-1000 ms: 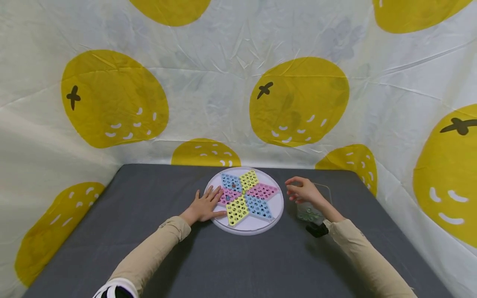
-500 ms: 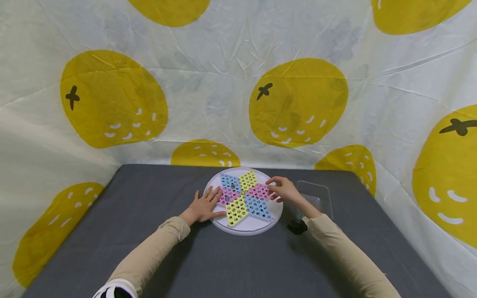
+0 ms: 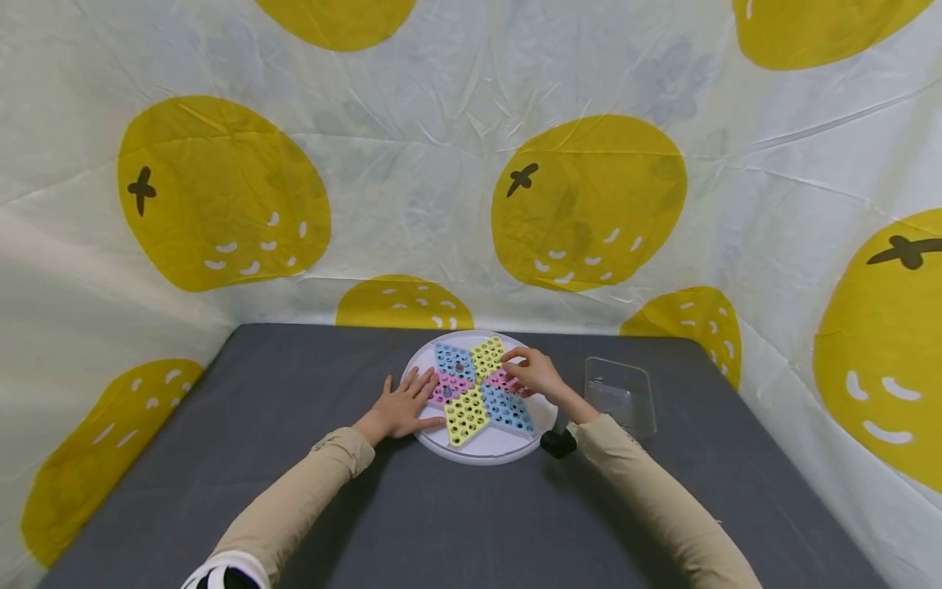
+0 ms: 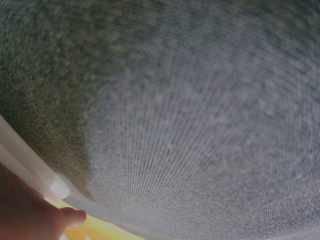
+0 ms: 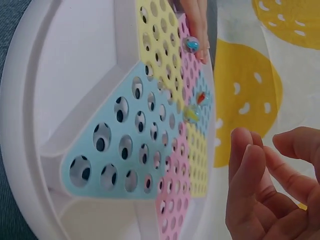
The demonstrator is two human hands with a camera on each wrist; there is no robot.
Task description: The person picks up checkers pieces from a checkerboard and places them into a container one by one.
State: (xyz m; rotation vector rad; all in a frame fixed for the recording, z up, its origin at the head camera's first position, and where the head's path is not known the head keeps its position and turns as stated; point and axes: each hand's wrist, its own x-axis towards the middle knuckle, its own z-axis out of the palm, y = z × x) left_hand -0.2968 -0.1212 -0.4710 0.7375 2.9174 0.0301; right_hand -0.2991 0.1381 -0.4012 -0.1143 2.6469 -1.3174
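Observation:
A round white Chinese checkers board (image 3: pixel 508 443) lies on the dark table, its star made of pink, yellow and blue hole fields. My left hand (image 3: pixel 401 406) rests spread on the board's left side. Over the pink field on the right hovers my right hand (image 3: pixel 533 373). Its fingers are bent with a gap between thumb and forefinger, and no marble shows there. In the right wrist view, a yellowish marble (image 5: pixel 191 114) sits near the star's centre. A reddish marble (image 5: pixel 201 97) and a blue marble (image 5: pixel 191 44) sit farther off, the blue one beside my left fingers.
To the right of the board stands a clear plastic box (image 3: pixel 621 397); what it holds is partly hidden by my right sleeve. A white curtain (image 3: pixel 412 204) printed with yellow fruit hangs behind the dark cloth-covered table (image 3: pixel 441 523).
My right hand has moved left from above the clear box to over the board's right part. The left hand has stayed in place on the board.

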